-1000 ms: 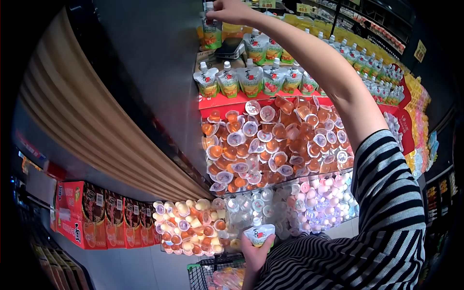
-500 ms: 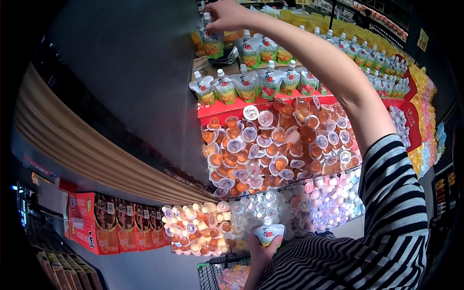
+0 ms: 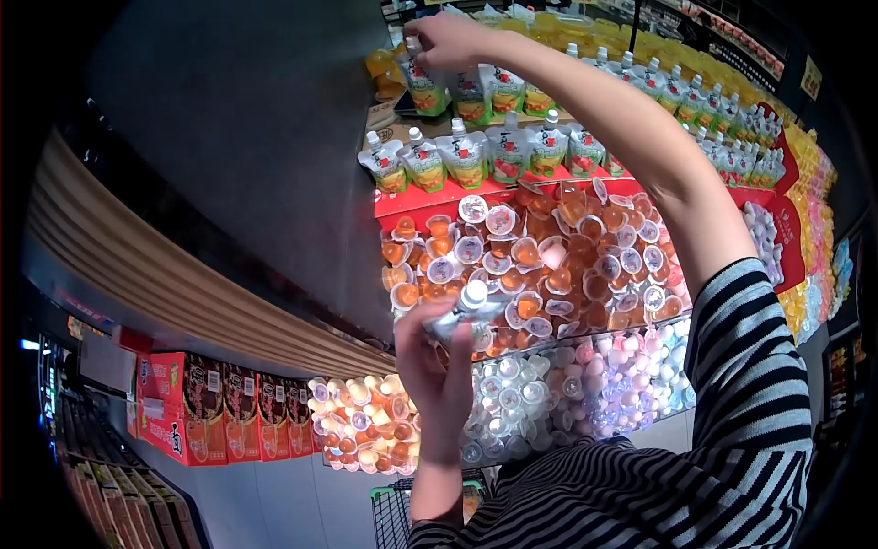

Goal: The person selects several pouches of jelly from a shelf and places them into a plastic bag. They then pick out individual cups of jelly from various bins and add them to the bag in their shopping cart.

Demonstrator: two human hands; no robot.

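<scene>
Up high in the head view, right hand point(image 3: 448, 38) closed round the cap end of a spout pouch point(image 3: 426, 80), set in the top row of pouches point(image 3: 512, 87) at the shelf's left end. Lower down, left hand point(image 3: 437, 366) raised in front of the orange jelly cups point(image 3: 540, 265), fingers point(image 3: 453, 371) wrapped tight round a second pouch point(image 3: 465, 311), white cap up. So, one pouch about in place on the shelf, one more in hand and not yet shelved; more bags down in the cart point(image 3: 395, 517), too blurry to tell.

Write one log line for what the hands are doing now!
left hand: holds white-capped jelly pouch | right hand: grips orange-labelled spouted pouch on top shelf
</scene>
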